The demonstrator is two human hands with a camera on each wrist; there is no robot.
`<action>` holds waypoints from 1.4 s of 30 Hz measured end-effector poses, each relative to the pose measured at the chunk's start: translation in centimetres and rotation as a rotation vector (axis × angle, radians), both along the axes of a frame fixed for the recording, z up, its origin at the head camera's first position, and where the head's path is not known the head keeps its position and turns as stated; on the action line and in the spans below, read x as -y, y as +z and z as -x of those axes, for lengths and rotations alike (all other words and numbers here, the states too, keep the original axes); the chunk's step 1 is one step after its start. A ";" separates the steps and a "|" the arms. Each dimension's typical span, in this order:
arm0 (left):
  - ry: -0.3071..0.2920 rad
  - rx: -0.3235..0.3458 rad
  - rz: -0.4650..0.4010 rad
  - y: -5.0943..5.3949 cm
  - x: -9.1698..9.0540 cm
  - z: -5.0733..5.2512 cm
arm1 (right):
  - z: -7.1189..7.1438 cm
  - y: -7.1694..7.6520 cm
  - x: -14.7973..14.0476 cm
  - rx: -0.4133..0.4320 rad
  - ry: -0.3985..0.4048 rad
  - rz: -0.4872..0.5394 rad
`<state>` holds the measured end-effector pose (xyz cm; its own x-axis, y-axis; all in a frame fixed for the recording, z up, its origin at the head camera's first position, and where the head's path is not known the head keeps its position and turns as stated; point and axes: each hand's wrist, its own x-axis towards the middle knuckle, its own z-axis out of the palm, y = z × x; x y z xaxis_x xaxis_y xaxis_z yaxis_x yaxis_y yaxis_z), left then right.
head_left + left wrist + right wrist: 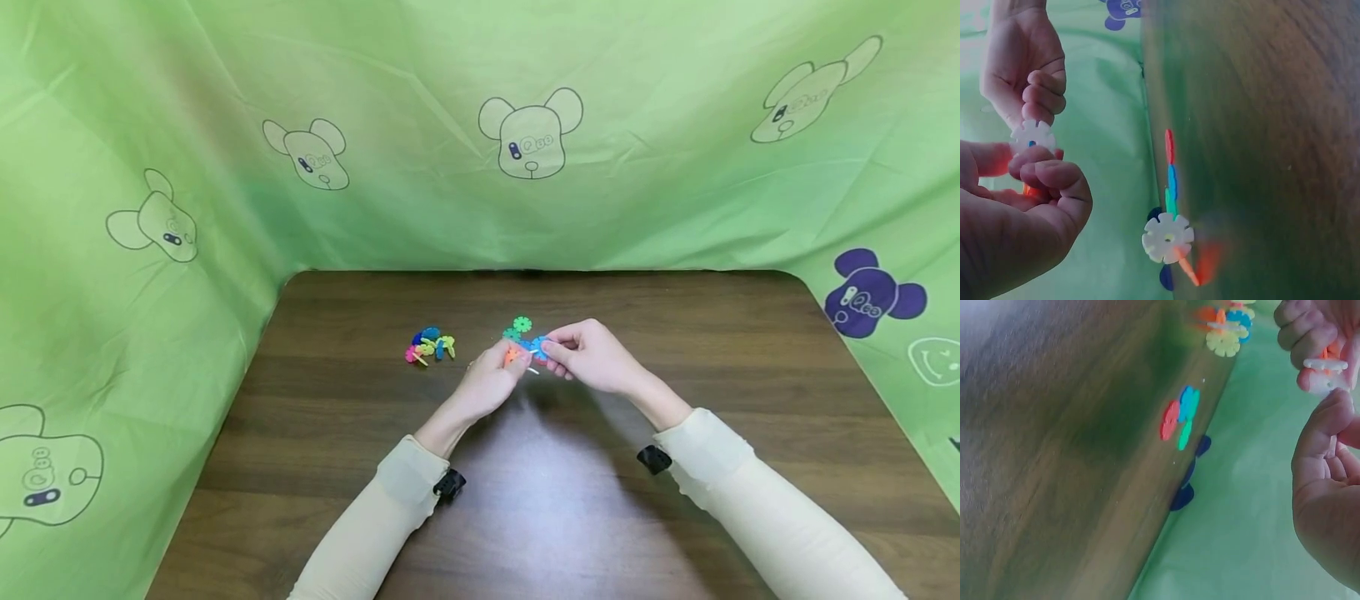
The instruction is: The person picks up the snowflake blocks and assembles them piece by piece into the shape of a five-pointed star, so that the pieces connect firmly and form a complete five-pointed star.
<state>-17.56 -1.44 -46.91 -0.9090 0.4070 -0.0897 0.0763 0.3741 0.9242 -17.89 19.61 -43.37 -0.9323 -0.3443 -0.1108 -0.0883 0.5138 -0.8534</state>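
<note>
My left hand (491, 382) pinches an orange notched disc (513, 357), one of a set of interlocking snowflake discs. Facing it, my right hand (596, 354) pinches a white snowflake disc (1034, 135), mostly covered by fingertips. The two hands nearly touch, and the white disc sits against the orange one between them. In the right wrist view, a white disc seen edge-on (1325, 364) lies beside the left fingers. Behind the hands, green discs (522, 323), a blue disc (1185, 403) and a red disc (1170, 420) lie on the table.
A small pile of yellow, blue and pink discs (429, 346) lies left of the hands on the brown wooden table (337, 417). Green printed cloth (420, 225) hangs behind the table and along both sides. Both sleeves carry a black wrist camera (450, 485).
</note>
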 end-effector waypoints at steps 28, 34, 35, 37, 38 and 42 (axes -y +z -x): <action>0.117 0.171 -0.106 -1.4 11.0 -1.0 | 4.4 -3.6 3.8 -0.203 0.153 -0.303; 0.244 0.192 -0.113 -2.3 14.5 0.0 | 5.2 -4.3 6.3 -0.311 0.248 -0.490; 0.253 0.198 -0.117 -2.5 14.8 0.2 | 5.3 -4.4 6.7 -0.310 0.263 -0.520; 0.264 0.213 -0.137 -2.7 15.2 0.4 | 5.5 -4.6 7.4 -0.302 0.296 -0.566; 0.265 0.217 -0.144 -2.7 15.3 0.5 | 5.6 -4.7 7.7 -0.300 0.312 -0.582; 0.270 0.213 -0.159 -2.9 15.4 0.6 | 6.0 -5.2 8.5 -0.298 0.352 -0.607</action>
